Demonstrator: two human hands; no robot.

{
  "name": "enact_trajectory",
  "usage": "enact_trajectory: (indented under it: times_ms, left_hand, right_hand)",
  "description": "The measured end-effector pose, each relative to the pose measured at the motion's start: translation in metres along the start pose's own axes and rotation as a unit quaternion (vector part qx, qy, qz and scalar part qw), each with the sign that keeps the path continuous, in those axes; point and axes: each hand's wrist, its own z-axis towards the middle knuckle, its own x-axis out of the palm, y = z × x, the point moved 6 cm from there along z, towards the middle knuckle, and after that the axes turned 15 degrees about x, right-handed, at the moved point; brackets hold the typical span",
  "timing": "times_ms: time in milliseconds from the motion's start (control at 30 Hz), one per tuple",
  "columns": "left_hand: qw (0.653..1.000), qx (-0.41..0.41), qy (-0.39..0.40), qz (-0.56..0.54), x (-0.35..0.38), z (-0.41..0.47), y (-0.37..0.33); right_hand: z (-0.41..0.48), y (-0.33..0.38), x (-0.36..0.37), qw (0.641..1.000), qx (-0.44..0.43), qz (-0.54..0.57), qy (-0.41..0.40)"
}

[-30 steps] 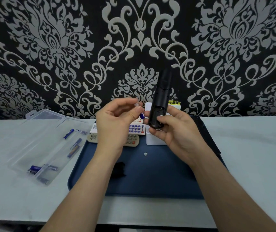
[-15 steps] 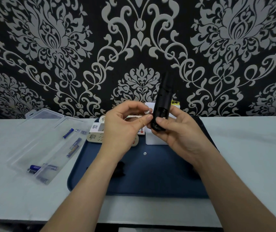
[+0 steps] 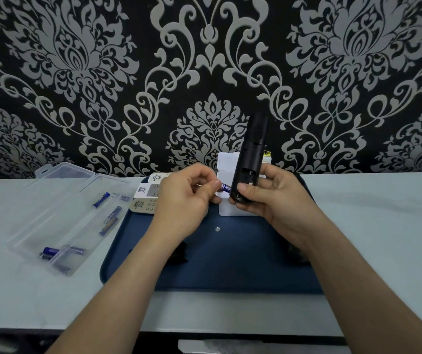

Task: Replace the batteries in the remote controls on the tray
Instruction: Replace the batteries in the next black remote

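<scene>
My right hand (image 3: 271,200) grips the lower end of a black remote (image 3: 252,154), held upright above the blue tray (image 3: 230,264) with its open battery bay facing me. My left hand (image 3: 184,198) pinches a small blue battery (image 3: 225,187) whose tip meets the remote's lower left edge. Behind my left hand, white and beige remotes (image 3: 144,200) lie at the tray's back left, partly hidden. A white remote (image 3: 227,172) lies behind the black one.
An open clear plastic case (image 3: 59,215) with several blue batteries sits on the pale table left of the tray. A small silver button cell (image 3: 217,228) and a dark piece (image 3: 179,254) lie on the tray. The patterned wall stands close behind.
My left hand drew back slightly to the left from the remote's lower end, and the blue battery now shows between its fingertips. The black remote stayed upright in my right hand.
</scene>
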Motion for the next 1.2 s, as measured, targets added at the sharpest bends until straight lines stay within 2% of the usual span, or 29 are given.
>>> enact_trajectory:
  times_ms: [133, 300, 467, 567, 633, 667, 733, 800, 833, 1100, 1133, 1200]
  left_hand:
    - [0.996, -0.047, -0.001, -0.078, 0.007, -0.001, 0.004]
    - [0.967, -0.117, -0.041, -0.221, 0.015, -0.002, 0.011]
    - [0.962, -0.120, -0.077, -0.233, 0.013, 0.001, 0.014]
    - [0.983, -0.103, -0.063, -0.137, 0.004, 0.005, 0.016]
    - [0.997, -0.077, 0.015, 0.019, -0.002, 0.006, 0.017]
    - [0.988, -0.058, 0.086, 0.111, 0.001, 0.004, 0.017]
    - [0.937, -0.028, 0.225, 0.266, 0.012, -0.004, 0.021]
    - [0.888, 0.005, 0.305, 0.345, 0.024, -0.012, 0.027]
    - [0.875, 0.023, 0.321, 0.363, 0.030, -0.015, 0.029]
    - [0.851, 0.060, 0.322, 0.410, 0.040, -0.019, 0.032]
    - [0.859, 0.058, 0.318, 0.396, 0.038, -0.019, 0.032]
    - [0.898, 0.045, 0.267, 0.348, 0.028, -0.014, 0.024]
  right_hand:
    - [0.003, -0.003, -0.003, 0.999, 0.013, 0.041, -0.005]
    - [0.007, -0.005, -0.003, 0.993, 0.035, 0.111, 0.016]
    - [0.008, -0.002, -0.005, 0.991, 0.017, 0.134, -0.009]
    - [0.008, 0.005, -0.016, 0.987, -0.028, 0.138, -0.082]
    - [0.010, 0.009, -0.025, 0.983, -0.056, 0.080, -0.153]
    - [0.010, 0.010, -0.028, 0.979, -0.066, 0.042, -0.187]
    - [0.011, 0.011, -0.028, 0.971, -0.076, -0.020, -0.224]
    - [0.012, 0.011, -0.026, 0.963, -0.081, -0.074, -0.245]
    - [0.012, 0.011, -0.025, 0.958, -0.083, -0.098, -0.257]
    - [0.016, 0.017, -0.024, 0.926, -0.101, -0.201, -0.303]
    - [0.017, 0.018, -0.024, 0.923, -0.104, -0.210, -0.306]
    - [0.019, 0.020, -0.025, 0.917, -0.105, -0.228, -0.310]
